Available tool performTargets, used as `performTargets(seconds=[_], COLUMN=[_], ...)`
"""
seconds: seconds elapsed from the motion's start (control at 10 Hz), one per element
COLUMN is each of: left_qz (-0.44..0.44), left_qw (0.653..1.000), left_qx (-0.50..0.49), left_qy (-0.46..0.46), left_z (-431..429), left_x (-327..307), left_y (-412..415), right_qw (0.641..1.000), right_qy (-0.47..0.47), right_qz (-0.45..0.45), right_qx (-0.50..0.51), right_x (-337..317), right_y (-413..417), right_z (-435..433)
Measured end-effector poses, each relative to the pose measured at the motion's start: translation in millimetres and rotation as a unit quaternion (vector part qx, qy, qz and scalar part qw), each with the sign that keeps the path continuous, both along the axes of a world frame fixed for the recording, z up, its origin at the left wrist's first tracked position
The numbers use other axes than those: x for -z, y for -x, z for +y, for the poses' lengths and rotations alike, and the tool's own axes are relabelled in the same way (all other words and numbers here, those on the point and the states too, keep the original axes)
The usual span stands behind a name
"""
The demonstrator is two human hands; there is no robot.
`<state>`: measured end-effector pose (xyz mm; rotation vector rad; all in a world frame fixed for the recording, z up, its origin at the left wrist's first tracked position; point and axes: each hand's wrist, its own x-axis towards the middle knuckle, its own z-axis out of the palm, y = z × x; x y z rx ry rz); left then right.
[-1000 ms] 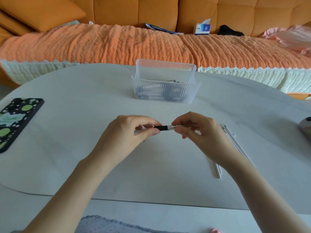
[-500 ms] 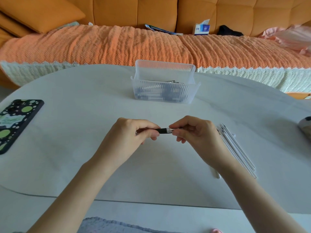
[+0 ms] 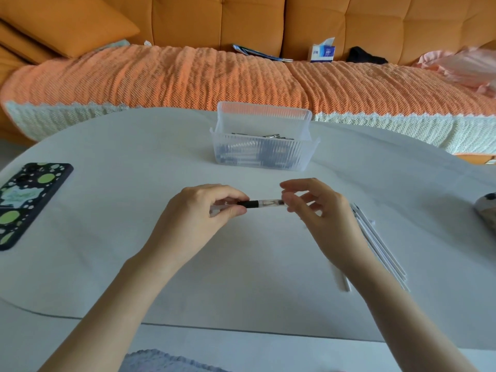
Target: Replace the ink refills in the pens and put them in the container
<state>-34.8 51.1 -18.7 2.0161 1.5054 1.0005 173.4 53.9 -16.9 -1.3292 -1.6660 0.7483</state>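
Observation:
A pen [image 3: 261, 204] with a black grip and a clear barrel is held level above the white table [image 3: 188, 277]. My left hand [image 3: 200, 216] grips its left end between thumb and curled fingers. My right hand [image 3: 316, 213] pinches the clear right end with thumb and fingertips, the other fingers spread. A clear ribbed plastic container [image 3: 264, 153] with several pens inside stands behind the hands. Several white refills [image 3: 381, 245] lie on the table beside my right wrist, partly hidden by it.
A phone in a black case with green spots [image 3: 29, 202] lies at the table's left edge. A dark and pale object [image 3: 487, 213] sits at the right edge. Behind the table runs an orange sofa with a tissue box [image 3: 322, 52] on it.
The hands have drawn apart, so more of the pen shows between them: the black grip and a clear section. My right fingers have spread out.

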Motion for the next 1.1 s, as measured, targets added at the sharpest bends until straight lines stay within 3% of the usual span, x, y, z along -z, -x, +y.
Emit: performTargets(seconds=[0.4, 0.6, 0.8, 1.1], left_qz=[0.0, 0.067, 0.114, 0.078], left_qw=[0.999, 0.997, 0.99, 0.991], left_qx=[0.003, 0.026, 0.041, 0.047], left_qy=[-0.037, -0.01, 0.077, 0.1], left_z=[99.4, 165.0, 196.1, 206.9], left_x=[-47.4, -61.8, -49.0, -37.6], left_y=[-16.6, -43.1, -49.6, -39.9], right_qw=[0.995, 0.991, 0.99, 0.99], right_qy=[-0.034, -0.051, -0.054, -0.052], right_qz=[-0.087, -0.122, -0.125, -0.119], right_qx=[-0.021, -0.036, -0.047, -0.052], right_x=[-2.5, 2.8, 3.1, 0.4], right_y=[-7.4, -3.4, -6.4, -8.2], right_z=[-2.0, 1.2, 3.9, 3.1])
